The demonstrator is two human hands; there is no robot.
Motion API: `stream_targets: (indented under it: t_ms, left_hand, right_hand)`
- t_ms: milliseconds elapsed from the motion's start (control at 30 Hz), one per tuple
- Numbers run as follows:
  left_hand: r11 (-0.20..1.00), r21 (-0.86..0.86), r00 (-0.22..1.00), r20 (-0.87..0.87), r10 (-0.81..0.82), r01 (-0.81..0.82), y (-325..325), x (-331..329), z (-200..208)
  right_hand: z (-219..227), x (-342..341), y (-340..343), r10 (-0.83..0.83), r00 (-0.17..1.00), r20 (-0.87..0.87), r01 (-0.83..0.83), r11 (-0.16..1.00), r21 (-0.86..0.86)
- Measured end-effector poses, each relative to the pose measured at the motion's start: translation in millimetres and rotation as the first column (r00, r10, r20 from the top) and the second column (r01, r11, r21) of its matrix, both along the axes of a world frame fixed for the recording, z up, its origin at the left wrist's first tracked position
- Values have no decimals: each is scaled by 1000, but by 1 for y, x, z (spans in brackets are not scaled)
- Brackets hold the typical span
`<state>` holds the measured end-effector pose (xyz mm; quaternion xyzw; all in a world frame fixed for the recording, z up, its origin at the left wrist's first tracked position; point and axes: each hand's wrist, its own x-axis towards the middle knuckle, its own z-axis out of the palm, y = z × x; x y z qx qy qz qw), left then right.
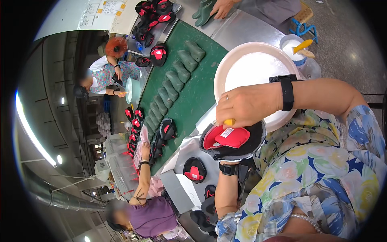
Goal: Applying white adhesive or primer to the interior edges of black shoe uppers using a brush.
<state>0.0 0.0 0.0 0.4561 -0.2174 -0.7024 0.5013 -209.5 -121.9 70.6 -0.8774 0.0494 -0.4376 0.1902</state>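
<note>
My left hand (230, 163) is mostly hidden under a black shoe upper (254, 146) and holds it from below. The upper has a red lining and a red tongue (233, 137) with a white label, and its opening faces up. Over its far edge, my right hand (244, 105) is closed round a yellow-handled brush (229, 122); only the handle's end shows, and the bristles are hidden. Right behind that hand stands a wide pale pink basin (219, 76) of white liquid.
A row of grey-green shoe lasts (173, 80) crosses the green tabletop (201, 103). More black-and-red uppers (194, 170) lie around it. A small tub (291, 40) with handled tools stands beyond the basin. Co-workers sit at the far left (98, 74), near left (155, 218) and top (266, 10).
</note>
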Motion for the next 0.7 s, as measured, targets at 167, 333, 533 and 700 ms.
stream_targets:
  t_ms: [167, 333, 533, 700]
  left_hand:
    - [944, -264, 955, -167, -244, 195, -16, 18, -24]
    - [941, -311, 722, -619, -307, 133, -25, 28, -39]
    - [899, -429, 917, -318, -240, 86, -32, 40, -36]
    - [855, -509, 986, -69, -152, 97, -37, 38, -38]
  right_hand:
    - [-5, -19, -9, -75, 990, -123, 91, 988, 125]
    - [-1, -21, -16, -65, 966, -251, 143, 942, 303]
    - [25, -34, -14, -68, 947, -314, 189, 908, 375]
    - [2, -24, -7, -83, 993, -85, 95, 985, 147]
